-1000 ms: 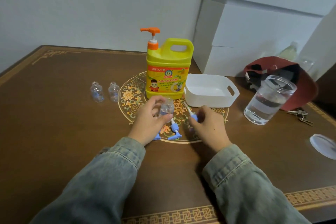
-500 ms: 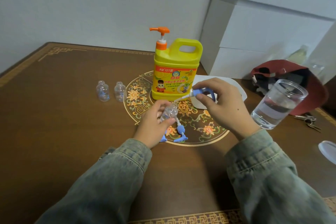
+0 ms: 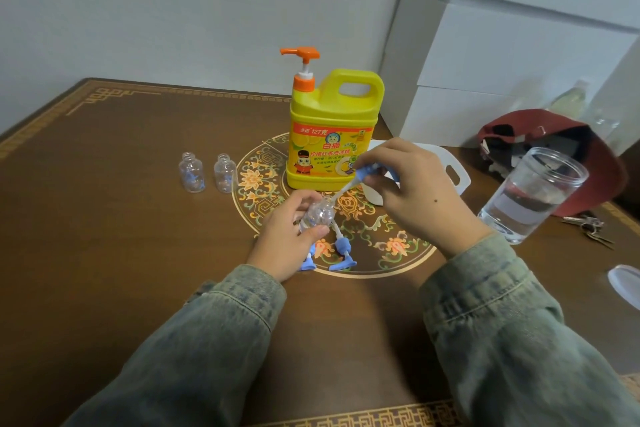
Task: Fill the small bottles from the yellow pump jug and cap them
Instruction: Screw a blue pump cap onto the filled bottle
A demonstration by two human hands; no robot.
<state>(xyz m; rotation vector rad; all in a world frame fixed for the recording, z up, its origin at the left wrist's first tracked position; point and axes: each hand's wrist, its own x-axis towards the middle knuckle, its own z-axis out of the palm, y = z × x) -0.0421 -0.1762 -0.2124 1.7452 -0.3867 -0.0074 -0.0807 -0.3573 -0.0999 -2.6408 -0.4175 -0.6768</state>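
The brown table bears the yellow pump jug, two empty small bottles, two blue caps, a white basket, a water jar, keys and a white lid.

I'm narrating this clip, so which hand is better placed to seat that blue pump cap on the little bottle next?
The right hand. It already pinches the blue pump cap, whose dip tube angles into the neck of the small bottle. The left hand is busy gripping that bottle.
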